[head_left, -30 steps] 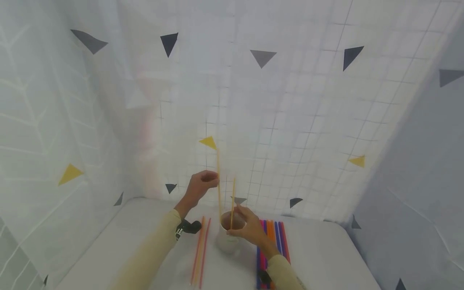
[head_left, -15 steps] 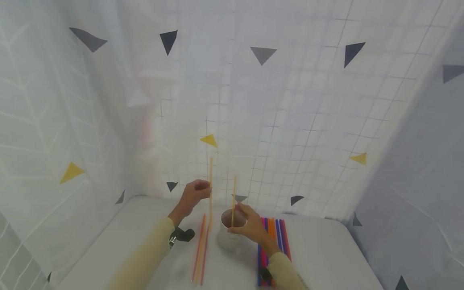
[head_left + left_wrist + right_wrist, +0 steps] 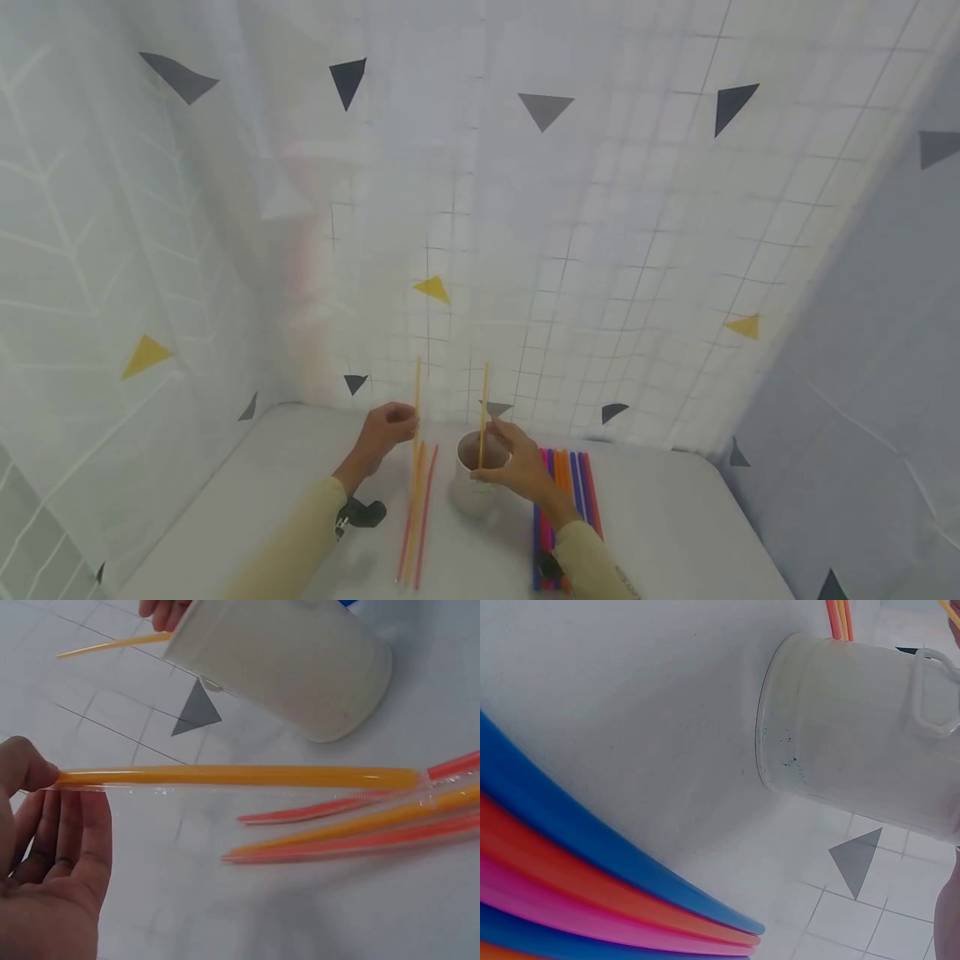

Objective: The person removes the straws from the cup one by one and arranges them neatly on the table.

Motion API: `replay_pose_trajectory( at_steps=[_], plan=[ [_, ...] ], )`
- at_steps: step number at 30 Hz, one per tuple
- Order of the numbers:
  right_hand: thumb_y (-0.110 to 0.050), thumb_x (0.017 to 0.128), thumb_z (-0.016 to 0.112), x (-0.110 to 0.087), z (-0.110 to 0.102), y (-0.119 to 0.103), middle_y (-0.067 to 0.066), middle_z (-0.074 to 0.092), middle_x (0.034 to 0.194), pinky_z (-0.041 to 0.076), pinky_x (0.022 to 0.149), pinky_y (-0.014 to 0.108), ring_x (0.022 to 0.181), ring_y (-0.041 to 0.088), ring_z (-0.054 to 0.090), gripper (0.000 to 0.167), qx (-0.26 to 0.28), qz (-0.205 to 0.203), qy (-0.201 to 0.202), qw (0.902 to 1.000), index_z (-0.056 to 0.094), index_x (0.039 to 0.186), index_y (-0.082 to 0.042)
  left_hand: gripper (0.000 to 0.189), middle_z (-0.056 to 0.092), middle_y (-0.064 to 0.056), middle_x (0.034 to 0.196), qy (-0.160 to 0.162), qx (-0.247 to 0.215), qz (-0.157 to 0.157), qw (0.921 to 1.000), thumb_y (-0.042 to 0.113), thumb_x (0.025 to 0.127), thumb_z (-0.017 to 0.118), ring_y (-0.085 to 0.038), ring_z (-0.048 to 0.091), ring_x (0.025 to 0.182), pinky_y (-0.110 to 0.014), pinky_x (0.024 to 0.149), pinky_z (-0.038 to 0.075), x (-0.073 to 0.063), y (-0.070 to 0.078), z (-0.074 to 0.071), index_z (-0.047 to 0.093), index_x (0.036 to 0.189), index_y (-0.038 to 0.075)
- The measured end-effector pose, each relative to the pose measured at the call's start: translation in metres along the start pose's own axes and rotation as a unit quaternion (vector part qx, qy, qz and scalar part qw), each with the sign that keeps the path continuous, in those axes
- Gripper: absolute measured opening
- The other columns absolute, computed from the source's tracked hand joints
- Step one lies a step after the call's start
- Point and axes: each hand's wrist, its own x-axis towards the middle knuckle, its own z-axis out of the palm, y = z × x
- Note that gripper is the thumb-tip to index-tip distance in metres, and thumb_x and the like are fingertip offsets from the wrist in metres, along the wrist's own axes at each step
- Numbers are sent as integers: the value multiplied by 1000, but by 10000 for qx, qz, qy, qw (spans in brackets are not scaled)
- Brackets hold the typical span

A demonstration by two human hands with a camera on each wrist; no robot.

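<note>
My left hand [image 3: 384, 435] pinches the upper part of a yellow straw [image 3: 240, 775] in clear film between thumb and fingers. The straw stands nearly upright; its lower end overlaps several lying pink and orange straws [image 3: 315, 811], and whether they touch I cannot tell. A white container [image 3: 472, 498] with a small loop handle stands to the right of these straws. At its mouth my right hand [image 3: 521, 468] holds another yellow straw [image 3: 484, 392] upright. That straw's lower part is at the container's opening, partly behind my fingers. The right wrist view shows mostly the container's side, with little of the hand.
To the container's right lies a row of blue, pink, red and orange straws [image 3: 615, 851], partly under my right forearm. All stand on a white table [image 3: 675, 525]. A pale curtain-like cloth [image 3: 600, 250] with triangles and grid lines rises behind and at both sides.
My left hand has moved left and down, carrying its yellow straw from the container's rim to over the lying straws. The right hand stays at the container with its straw.
</note>
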Motion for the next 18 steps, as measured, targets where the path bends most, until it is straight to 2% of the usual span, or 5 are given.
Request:
replay_pose_trajectory(
  at_steps=[8, 18],
  plan=[
    [-34, 66, 91, 1, 1, 2, 6, 54, 136, 36, 109, 42, 130, 21, 49, 102, -42, 108, -9, 9999, 36, 150, -14, 33, 65, -14, 105, 134, -13, -355, 9993, 15, 89, 70, -22, 66, 93, -34, 80, 58, -8, -22, -3, 62, 116, -2],
    [-26, 68, 91, 1, 1, 0, 8, 55, 135, 36, 108, 45, 130, 23, 49, 100, -70, 104, 5, 9999, 36, 150, -7, 36, 66, -13, 107, 300, 253, -851, 9956, 16, 88, 70, -20, 65, 91, -33, 79, 58, -16, -49, -7, 61, 117, -3]
  ],
)
